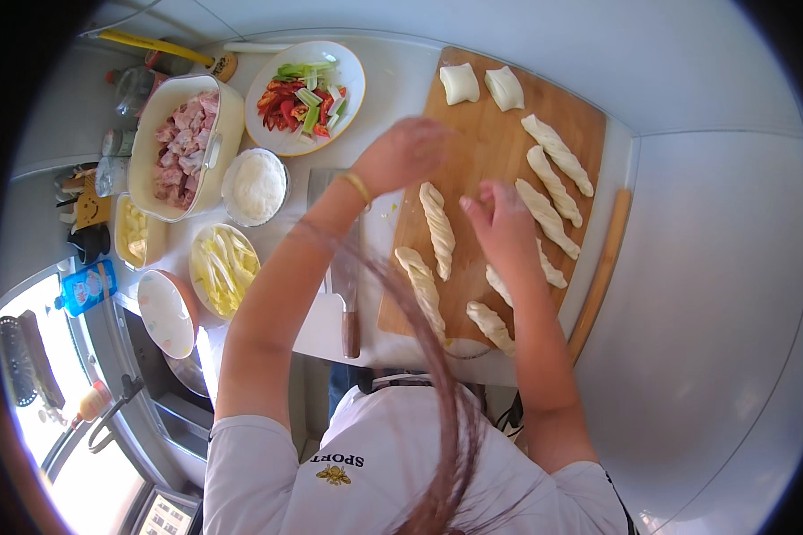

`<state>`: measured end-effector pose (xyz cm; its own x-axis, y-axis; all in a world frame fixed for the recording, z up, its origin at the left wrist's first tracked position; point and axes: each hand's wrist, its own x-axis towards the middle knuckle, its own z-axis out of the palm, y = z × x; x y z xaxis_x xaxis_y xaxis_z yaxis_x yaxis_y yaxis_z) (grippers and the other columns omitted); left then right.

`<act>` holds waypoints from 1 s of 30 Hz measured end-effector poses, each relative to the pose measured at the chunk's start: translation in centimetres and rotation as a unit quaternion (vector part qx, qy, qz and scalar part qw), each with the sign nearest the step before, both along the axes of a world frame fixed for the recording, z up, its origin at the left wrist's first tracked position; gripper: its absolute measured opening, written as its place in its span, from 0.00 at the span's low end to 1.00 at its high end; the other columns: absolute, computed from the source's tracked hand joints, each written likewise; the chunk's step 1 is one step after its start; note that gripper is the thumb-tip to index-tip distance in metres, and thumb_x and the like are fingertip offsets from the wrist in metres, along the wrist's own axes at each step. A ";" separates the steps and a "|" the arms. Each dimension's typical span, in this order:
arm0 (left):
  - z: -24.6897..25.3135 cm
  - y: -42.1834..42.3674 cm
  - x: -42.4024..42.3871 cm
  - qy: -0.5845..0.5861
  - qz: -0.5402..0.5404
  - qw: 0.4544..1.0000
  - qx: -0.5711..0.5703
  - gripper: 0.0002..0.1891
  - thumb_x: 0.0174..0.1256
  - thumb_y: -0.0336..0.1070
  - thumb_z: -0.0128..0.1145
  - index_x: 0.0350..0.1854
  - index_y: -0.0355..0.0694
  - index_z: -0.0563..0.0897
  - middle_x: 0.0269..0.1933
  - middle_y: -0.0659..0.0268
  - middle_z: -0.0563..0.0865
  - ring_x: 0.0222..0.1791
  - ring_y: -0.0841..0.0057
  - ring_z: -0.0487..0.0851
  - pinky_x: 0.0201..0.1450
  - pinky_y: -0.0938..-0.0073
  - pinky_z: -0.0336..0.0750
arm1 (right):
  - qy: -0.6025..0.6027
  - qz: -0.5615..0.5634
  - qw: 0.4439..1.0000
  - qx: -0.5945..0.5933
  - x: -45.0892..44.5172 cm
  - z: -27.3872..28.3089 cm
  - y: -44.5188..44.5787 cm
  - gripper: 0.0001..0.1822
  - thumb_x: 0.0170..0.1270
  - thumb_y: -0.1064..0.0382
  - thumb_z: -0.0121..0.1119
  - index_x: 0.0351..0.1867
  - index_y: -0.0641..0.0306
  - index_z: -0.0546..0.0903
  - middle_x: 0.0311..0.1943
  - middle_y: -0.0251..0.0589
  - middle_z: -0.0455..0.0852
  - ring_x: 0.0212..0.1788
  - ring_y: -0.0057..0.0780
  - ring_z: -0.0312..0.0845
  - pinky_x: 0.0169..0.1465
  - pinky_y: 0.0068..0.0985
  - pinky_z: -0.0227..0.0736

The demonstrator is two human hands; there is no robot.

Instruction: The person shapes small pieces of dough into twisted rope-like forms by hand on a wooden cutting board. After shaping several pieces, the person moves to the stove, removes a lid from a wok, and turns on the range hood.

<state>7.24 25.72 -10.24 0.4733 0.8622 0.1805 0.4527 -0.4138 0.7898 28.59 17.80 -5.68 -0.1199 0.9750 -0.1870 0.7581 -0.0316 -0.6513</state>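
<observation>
My left hand [411, 150], blurred, hangs over the left part of a wooden cutting board [478, 147]; whether its fingers hold anything is unclear. Over the board's middle, my right hand [502, 214] has its thumb apart from half-curled fingers, with nothing seen between them. Two folded dough pieces [460, 83] lie at the board's far end. On the left side rest two twisted dough strips, one [437, 231] farther off and one [420, 284] nearer. Several more twists [557, 154] line the right side, and my right hand and forearm partly cover some.
Left of the board lies a cleaver [350, 331]. Beyond it stand a bowl of flour [257, 187], a plate of cut peppers and scallions [354, 87], a tub of raw meat pieces [187, 147] and a bowl of cabbage strips [227, 267]. A wooden rolling pin [599, 277] lies along the right.
</observation>
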 end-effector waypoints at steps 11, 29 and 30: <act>-1.2 12.8 3.9 0.210 0.107 0.966 -0.102 0.26 0.60 0.48 0.65 0.57 0.39 0.81 0.53 0.51 0.84 0.54 0.56 0.81 0.57 0.62 0.75 | 0.093 -0.045 0.994 0.042 -2.3 -5.1 11.3 0.33 0.66 0.57 0.61 0.67 0.74 0.67 0.57 0.52 0.78 0.48 0.34 0.83 0.54 0.32 0.77; 9.6 -3.0 0.3 -0.193 0.011 0.935 -0.296 0.17 0.65 0.34 0.66 0.55 0.36 0.81 0.44 0.68 0.85 0.46 0.82 0.82 0.54 0.78 0.75 | 0.459 -0.117 0.880 0.031 -2.8 4.0 -0.3 0.25 0.64 0.69 0.67 0.62 0.71 0.76 0.48 0.42 0.83 0.47 0.25 0.82 0.51 0.23 0.82; 9.9 -4.0 0.0 -0.190 0.020 0.938 -0.288 0.17 0.65 0.34 0.65 0.55 0.35 0.81 0.44 0.69 0.86 0.46 0.82 0.82 0.54 0.78 0.75 | 0.456 -0.116 0.882 0.030 -2.7 4.6 -1.3 0.24 0.64 0.69 0.67 0.61 0.71 0.77 0.47 0.42 0.83 0.45 0.25 0.82 0.49 0.22 0.82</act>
<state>7.21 21.72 -0.34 0.4336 0.8845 -0.1722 0.0987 0.1433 0.9847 25.94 16.52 -1.07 0.0101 0.9979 -0.0639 -0.1034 -0.0625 -0.9927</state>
